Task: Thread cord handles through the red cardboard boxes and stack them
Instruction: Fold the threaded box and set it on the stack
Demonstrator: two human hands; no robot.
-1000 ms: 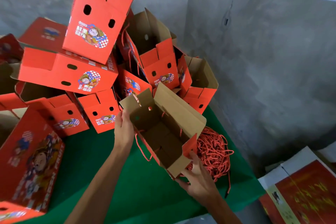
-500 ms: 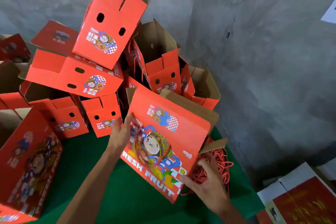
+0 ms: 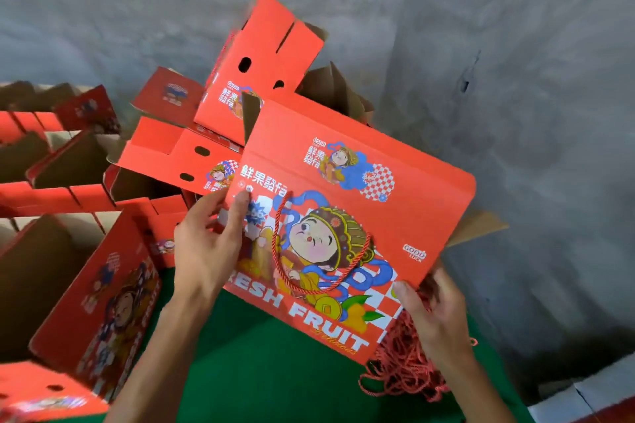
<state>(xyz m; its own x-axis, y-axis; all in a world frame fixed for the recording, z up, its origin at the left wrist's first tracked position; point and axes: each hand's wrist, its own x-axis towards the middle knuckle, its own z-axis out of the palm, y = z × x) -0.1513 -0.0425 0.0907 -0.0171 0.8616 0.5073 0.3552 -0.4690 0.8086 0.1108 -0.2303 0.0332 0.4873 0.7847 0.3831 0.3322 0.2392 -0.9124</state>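
Two hands hold one red box above the green table: your left hand pinches its left edge, your right hand grips the lower right corner, its cord handle hanging on the printed face. Light, stiff cardboard likely creases, so hold edges. Behind, loose cords and stacked boxes.

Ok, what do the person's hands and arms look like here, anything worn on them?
Both are bare: the left hand and right hand show no gloves, rings or watch, and both forearms are uncovered to the frame's bottom edge, with no sleeve in view.
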